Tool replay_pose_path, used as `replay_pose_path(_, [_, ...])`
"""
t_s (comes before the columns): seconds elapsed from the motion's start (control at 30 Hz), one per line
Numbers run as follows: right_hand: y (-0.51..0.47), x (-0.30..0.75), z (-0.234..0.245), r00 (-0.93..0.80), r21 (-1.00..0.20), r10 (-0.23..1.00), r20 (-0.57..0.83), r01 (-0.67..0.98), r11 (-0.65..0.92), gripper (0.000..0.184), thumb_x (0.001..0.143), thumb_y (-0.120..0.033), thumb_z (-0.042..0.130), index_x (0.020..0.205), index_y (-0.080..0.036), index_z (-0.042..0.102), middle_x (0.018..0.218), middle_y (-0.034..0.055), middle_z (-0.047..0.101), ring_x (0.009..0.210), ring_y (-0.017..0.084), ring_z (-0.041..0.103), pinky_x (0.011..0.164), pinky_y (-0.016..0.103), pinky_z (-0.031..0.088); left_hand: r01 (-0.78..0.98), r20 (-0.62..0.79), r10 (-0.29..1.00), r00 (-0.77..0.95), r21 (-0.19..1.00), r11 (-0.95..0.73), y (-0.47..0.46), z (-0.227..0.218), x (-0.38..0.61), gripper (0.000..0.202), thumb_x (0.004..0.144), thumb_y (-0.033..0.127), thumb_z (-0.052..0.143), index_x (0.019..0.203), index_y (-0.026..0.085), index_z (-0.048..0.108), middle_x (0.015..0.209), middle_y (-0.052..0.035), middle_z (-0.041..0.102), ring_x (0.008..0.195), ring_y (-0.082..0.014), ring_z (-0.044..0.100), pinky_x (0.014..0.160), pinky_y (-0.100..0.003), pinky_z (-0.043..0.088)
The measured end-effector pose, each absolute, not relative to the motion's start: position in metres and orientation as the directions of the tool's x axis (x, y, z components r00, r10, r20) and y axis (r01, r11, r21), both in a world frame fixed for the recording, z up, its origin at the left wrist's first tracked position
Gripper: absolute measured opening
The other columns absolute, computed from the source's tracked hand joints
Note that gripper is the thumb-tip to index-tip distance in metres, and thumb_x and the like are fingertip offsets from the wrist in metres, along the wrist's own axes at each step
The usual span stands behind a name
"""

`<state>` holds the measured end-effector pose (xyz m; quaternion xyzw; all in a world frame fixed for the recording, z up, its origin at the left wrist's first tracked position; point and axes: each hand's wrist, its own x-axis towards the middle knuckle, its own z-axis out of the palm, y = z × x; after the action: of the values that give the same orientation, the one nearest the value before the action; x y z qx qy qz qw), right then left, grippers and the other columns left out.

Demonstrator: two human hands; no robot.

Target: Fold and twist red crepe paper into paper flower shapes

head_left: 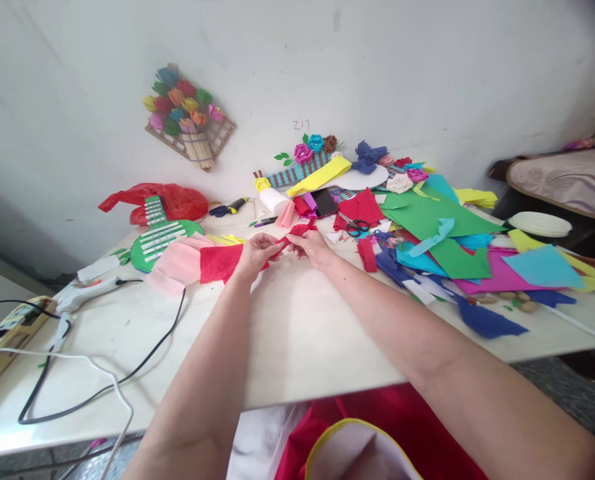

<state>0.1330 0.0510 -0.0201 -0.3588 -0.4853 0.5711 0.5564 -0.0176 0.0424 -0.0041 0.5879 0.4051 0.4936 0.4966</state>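
Over the middle of the table, both my hands pinch one strip of red crepe paper (pixel 303 229). My left hand (pixel 256 255) is closed on its left part, and my right hand (pixel 311 247) grips it a short way along, fingertips nearly touching. The strip looks crumpled between them. Beside my left hand lies a flat piece of red paper (pixel 220 264), next to pale pink paper (pixel 176 261). Scissors with dark handles (pixel 357 228) rest on red paper (pixel 366 205) beyond my right hand. A small red strip (pixel 367 255) lies to its right.
At left are a white glue gun (pixel 88 298), black cable (pixel 152 347), power strip (pixel 15 327) and a green guitar-shaped craft (pixel 165 243). Coloured paper, including a green sheet (pixel 442 217), heaps at right. A red plastic bag (pixel 177 200) sits by the wall.
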Motion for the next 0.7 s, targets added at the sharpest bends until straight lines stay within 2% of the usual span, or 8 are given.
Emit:
replay_pose_path(0.23, [0.0546, 0.1343, -0.0232, -0.109, -0.948, 0.982, 0.151, -0.299, 0.112, 0.023, 0.064, -0.033, 0.068, 0.066, -0.012, 0.059, 0.053, 0.0001, 0.060, 0.036, 0.005, 0.044, 0.036, 0.018, 0.037, 0.012, 0.216, 0.962, 0.165, 0.975, -0.221, 0.0478, -0.0078, -0.0213, 0.049, 0.051, 0.041, 0.078, 0.081, 0.016, 0.048, 0.052, 0.0018, 0.061, 0.043, -0.0103, 0.055, 0.045, -0.020, 0.041])
replay_pose_path(0.37, [0.0555, 0.1348, -0.0241, -0.114, -0.945, 0.980, 0.160, -0.304, 0.119, 0.024, 0.064, -0.034, 0.068, 0.066, -0.013, 0.059, 0.053, 0.0000, 0.061, 0.037, 0.005, 0.045, 0.036, 0.018, 0.037, 0.043, 0.156, 0.964, 0.216, 0.985, -0.169, 0.0482, -0.0085, -0.0230, 0.050, 0.053, 0.043, 0.076, 0.088, 0.015, 0.052, 0.054, -0.0001, 0.062, 0.042, -0.0107, 0.055, 0.045, -0.021, 0.042])
replay_pose_path(0.47, [0.0550, 0.1347, -0.0237, -0.111, -0.943, 0.978, 0.177, -0.303, 0.136, 0.025, 0.064, -0.036, 0.068, 0.065, -0.012, 0.059, 0.054, 0.0003, 0.060, 0.038, 0.005, 0.045, 0.037, 0.018, 0.037, 0.053, 0.114, 0.949, 0.293, 0.989, -0.135, 0.0480, -0.0100, -0.0237, 0.040, 0.056, 0.043, 0.075, 0.073, 0.015, 0.053, 0.050, 0.0002, 0.059, 0.041, -0.0092, 0.051, 0.043, -0.020, 0.039])
replay_pose_path(0.53, [0.0547, 0.1345, -0.0234, -0.108, -0.944, 0.978, 0.180, -0.300, 0.140, 0.025, 0.064, -0.036, 0.068, 0.064, -0.012, 0.059, 0.053, 0.0005, 0.060, 0.038, 0.005, 0.045, 0.037, 0.017, 0.037, 0.078, 0.122, 0.941, 0.317, 0.985, -0.154, 0.0475, -0.0109, -0.0238, 0.037, 0.058, 0.044, 0.073, 0.061, 0.015, 0.049, 0.045, 0.0014, 0.055, 0.036, -0.0069, 0.046, 0.039, -0.019, 0.032])
replay_pose_path(0.63, [0.0543, 0.1347, -0.0228, -0.098, -0.946, 0.981, 0.168, -0.296, 0.133, 0.025, 0.065, -0.036, 0.067, 0.065, -0.012, 0.059, 0.053, 0.0003, 0.060, 0.038, 0.005, 0.045, 0.036, 0.017, 0.036, 0.138, 0.143, 0.940, 0.311, 0.971, -0.194, 0.0462, -0.0112, -0.0236, 0.039, 0.064, 0.049, 0.067, 0.056, 0.016, 0.047, 0.038, 0.0034, 0.047, 0.031, -0.0052, 0.037, 0.035, -0.019, 0.022])
replay_pose_path(0.7, [0.0541, 0.1350, -0.0223, -0.091, -0.945, 0.982, 0.167, -0.297, 0.133, 0.025, 0.065, -0.036, 0.066, 0.065, -0.012, 0.059, 0.052, 0.0001, 0.059, 0.038, 0.005, 0.045, 0.037, 0.017, 0.036, 0.193, 0.138, 0.942, 0.306, 0.960, -0.203, 0.0454, -0.0108, -0.0233, 0.042, 0.066, 0.054, 0.062, 0.054, 0.017, 0.047, 0.036, 0.0034, 0.044, 0.030, -0.0052, 0.035, 0.035, -0.020, 0.021])
